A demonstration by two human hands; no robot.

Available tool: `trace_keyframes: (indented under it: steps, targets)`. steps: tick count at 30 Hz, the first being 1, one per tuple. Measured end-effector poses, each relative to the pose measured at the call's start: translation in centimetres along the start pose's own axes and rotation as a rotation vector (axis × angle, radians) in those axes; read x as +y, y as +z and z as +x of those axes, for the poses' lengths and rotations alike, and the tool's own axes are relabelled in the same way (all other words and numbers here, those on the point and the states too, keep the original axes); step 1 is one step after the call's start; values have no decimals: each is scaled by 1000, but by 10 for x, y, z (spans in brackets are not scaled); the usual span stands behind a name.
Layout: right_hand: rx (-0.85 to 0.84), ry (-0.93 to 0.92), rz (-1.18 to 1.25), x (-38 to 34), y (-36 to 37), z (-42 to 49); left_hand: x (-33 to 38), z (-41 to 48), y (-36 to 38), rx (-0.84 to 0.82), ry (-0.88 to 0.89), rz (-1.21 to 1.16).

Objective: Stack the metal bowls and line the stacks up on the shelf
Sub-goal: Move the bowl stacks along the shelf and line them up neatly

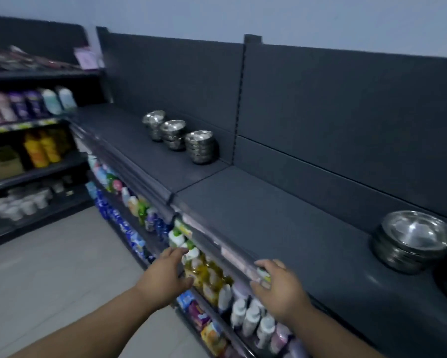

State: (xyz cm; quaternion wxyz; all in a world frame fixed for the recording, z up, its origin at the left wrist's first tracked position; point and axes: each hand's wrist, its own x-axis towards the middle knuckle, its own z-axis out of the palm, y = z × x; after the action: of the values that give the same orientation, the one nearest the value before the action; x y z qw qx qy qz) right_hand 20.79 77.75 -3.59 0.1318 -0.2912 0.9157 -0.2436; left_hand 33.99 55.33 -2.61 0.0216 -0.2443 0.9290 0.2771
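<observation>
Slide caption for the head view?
Left hand and right hand open at the shelf edge; three bowl stacks lined up beyond, another stack at right.

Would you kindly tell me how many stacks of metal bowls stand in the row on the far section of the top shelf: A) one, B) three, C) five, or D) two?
B: a left stack, a middle stack and a right stack stand side by side near the back panel, well apart from the larger stack nearer the camera.
</observation>
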Motion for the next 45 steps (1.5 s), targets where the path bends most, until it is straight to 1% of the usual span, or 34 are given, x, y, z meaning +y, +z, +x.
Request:
trace_keyframes:
  steps: [5,8,11,15,19,23,26,30,35,37,39,42,45]
  targets:
    - [-137,-73,-61,-114,75,38,-140,-30,-62,49,-165,28]
    - [-262,-111,-84,-188,129,65,-223,-43,-102,55,-265,43]
    - [-329,-171,-97,-256,171,92,-293,-47,-141,79,-352,57]
    - [-409,-182,-97,-326,212,132,-362,-39,-176,90,-445,61]
    - [-462,-172,-155,-359,238,182,-403,-7,-186,43,-490,39]
    - [-483,-155,-157,-370,256,246,-424,53,-190,-5,-484,25]
    - [-440,-181,-103,-379,252,318,-429,122,-207,17,-463,21]
    - [-300,-196,-9,-402,212,422,-421,227,-260,95,-408,43]
    - [-94,-201,-7,-413,162,523,-395,345,-313,185,-240,64]
    - [-29,-153,17,-411,152,552,-386,389,-327,189,-179,49]
    - [0,-72,65,-407,151,574,-377,433,-336,168,-118,38]
    - [31,72,172,-400,159,598,-363,495,-342,128,-4,-26]
    - [87,178,260,-397,171,618,-352,554,-343,92,104,-94]
